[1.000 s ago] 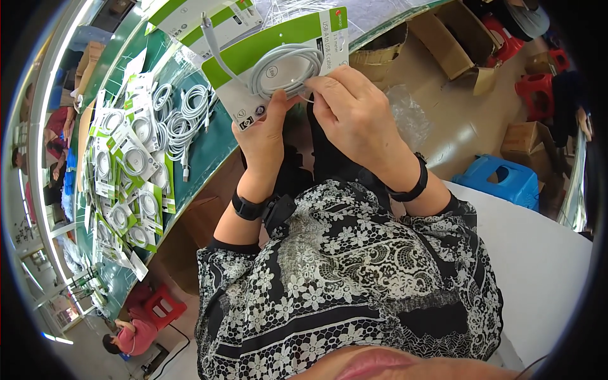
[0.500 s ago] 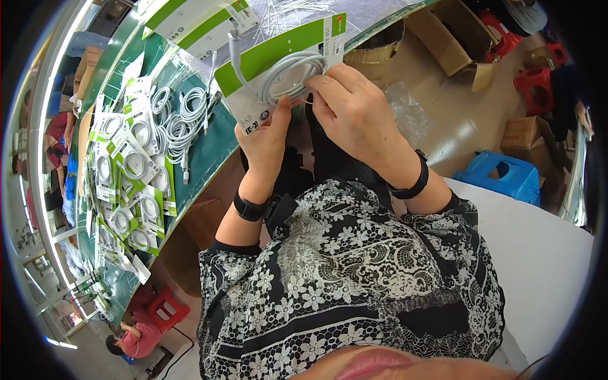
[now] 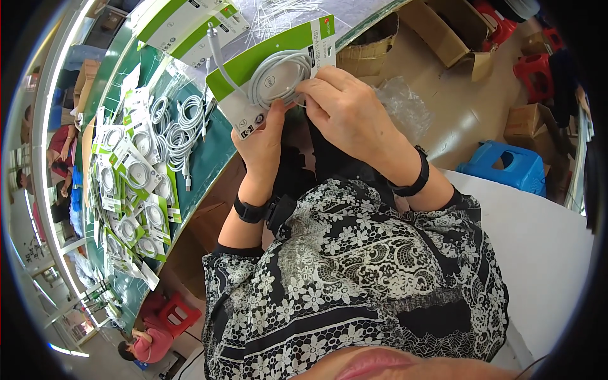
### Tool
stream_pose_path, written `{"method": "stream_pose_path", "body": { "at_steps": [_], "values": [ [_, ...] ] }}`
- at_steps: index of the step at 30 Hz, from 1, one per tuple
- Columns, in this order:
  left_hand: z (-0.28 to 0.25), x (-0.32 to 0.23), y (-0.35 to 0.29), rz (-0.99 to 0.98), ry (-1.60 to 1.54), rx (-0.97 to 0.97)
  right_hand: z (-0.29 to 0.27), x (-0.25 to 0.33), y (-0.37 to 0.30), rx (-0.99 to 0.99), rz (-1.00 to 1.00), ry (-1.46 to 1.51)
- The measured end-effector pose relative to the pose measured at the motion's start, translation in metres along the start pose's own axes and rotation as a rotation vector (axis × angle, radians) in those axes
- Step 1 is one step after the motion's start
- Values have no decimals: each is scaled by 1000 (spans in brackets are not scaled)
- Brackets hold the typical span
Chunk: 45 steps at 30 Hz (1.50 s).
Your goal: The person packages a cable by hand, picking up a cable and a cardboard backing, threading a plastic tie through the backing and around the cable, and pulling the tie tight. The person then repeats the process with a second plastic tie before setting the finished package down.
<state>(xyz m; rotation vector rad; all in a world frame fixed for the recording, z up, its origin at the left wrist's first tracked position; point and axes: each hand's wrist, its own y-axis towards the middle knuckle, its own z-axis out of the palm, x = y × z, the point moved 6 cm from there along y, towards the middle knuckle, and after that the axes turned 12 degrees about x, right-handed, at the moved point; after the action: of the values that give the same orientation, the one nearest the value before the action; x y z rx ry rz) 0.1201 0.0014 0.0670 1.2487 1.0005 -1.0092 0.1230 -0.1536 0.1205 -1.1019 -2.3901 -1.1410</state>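
My left hand (image 3: 259, 149) grips a green and white packaging card (image 3: 239, 68) by its lower left edge, its thumb pressing up against a coiled white cable (image 3: 258, 79). The coil lies flat on the card's face, and one plug end (image 3: 214, 43) sticks up past the card's left side. At the coil's lower right my right hand (image 3: 354, 111) is closed in a pinch; a thin white strand shows just under its fingertips. The fingers hide the rest of the strand. Each wrist wears a black band.
Left on the green table (image 3: 212, 155) lie a pile of carded cables (image 3: 136, 174) and loose coiled cables (image 3: 183, 136). More cards (image 3: 183, 25) and scattered thin white ties (image 3: 278, 16) lie beyond my hands. Cardboard boxes (image 3: 446, 28) and a blue stool (image 3: 503, 166) stand to the right.
Both hands and the card have shifted slightly left in the view. The card with its coil is turned a little more toward me; the grips look the same.
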Motion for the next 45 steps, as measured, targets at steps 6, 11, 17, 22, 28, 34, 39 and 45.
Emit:
{"method": "stream_pose_path", "body": {
  "at_steps": [6, 11, 17, 22, 28, 34, 39, 45],
  "values": [
    [0, 3, -4, -20, 148, 108, 1, 0, -1, 15, 9, 29],
    [-1, 2, -4, 7, 153, 104, -2, -3, 0, 7, 11, 36],
    [3, -3, -6, 14, 27, 28, 1, -5, 0, -6, 11, -18],
    [6, 1, -3, -39, -202, 43, 5, -3, -5, 20, 57, -74],
    [6, 5, -3, -34, -293, 67, 5, 0, -6, 2, 79, -120],
    [6, 5, -4, -22, -306, 56, 2, 1, -5, -17, 66, -150],
    [7, 4, -3, -21, -300, 51, 1, 4, -5, -22, 58, -161],
    [6, 4, -5, -9, -294, 43, 3, 4, -5, -7, 59, -167]
  ]
}}
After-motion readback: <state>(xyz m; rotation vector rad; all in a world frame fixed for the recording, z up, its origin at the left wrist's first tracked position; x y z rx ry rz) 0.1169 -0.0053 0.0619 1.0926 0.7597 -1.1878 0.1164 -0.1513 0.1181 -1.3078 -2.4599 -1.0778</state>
